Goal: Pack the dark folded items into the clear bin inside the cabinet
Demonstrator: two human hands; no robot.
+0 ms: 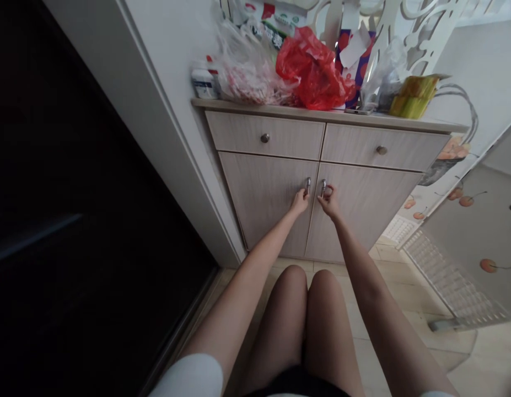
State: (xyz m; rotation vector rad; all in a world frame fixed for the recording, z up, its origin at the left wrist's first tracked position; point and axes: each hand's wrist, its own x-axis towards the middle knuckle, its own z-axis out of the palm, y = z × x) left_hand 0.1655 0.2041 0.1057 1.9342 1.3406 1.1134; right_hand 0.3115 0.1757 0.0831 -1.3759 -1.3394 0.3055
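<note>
A pale wood-grain cabinet (263,204) stands before me, both of its doors closed. My left hand (300,202) grips the lower end of the left door handle (308,183), a small metal pull. On the other door, my right hand (329,202) has its thumb and forefinger around the right door handle (323,184). Both arms reach forward over my bent knees. Above the doors are two shut drawers, one with a round left knob (265,138) and the other with a round right knob (381,150).
On the cabinet top lie a red plastic bag (313,69), a clear plastic bag (251,71), a white bottle (204,82) and a yellow package (414,96). A dark door (93,220) fills the left side. A panel with cherry pictures (466,242) stands at right, over a tiled floor (404,298).
</note>
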